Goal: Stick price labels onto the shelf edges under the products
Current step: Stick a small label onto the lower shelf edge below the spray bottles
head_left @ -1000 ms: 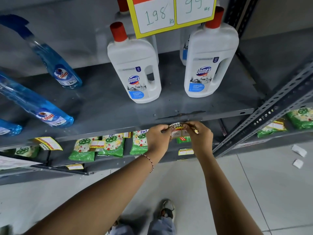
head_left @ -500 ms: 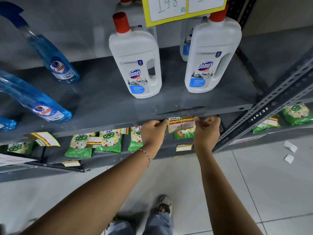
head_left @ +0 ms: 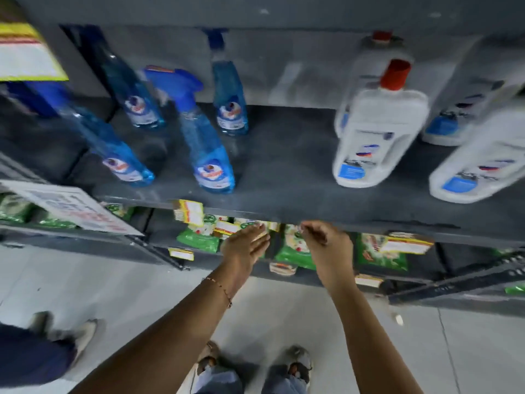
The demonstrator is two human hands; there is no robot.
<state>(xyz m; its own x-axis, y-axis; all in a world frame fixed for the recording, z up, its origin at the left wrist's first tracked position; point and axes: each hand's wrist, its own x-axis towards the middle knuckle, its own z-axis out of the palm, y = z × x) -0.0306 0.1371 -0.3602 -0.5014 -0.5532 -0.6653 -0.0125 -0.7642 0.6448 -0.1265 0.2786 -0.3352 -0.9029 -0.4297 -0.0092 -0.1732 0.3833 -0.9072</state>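
Note:
The frame is motion-blurred. The grey shelf edge [head_left: 312,220] runs across the middle, below blue spray bottles [head_left: 211,166] and white red-capped bottles [head_left: 375,137]. One yellow-and-white price label [head_left: 189,212] hangs on the edge under the spray bottles. Another price label [head_left: 406,243] sits further right under the white bottles. My left hand [head_left: 247,247] is just below the edge, fingers spread, holding nothing. Beside it, my right hand [head_left: 325,243] has its fingertips curled together near the edge. The blur hides whether anything is pinched in them.
Green packets [head_left: 199,241] with small labels lie on the lower shelf behind my hands. A white paper sign [head_left: 71,210] juts out at left, and a yellow-edged sign [head_left: 25,55] hangs top left. Another person's leg and shoe [head_left: 42,351] are at the bottom left on the tiled floor.
Both hands have let go of the label under the white bottles and moved left along the shelf edge. The view has swung left, bringing the spray bottles to the middle.

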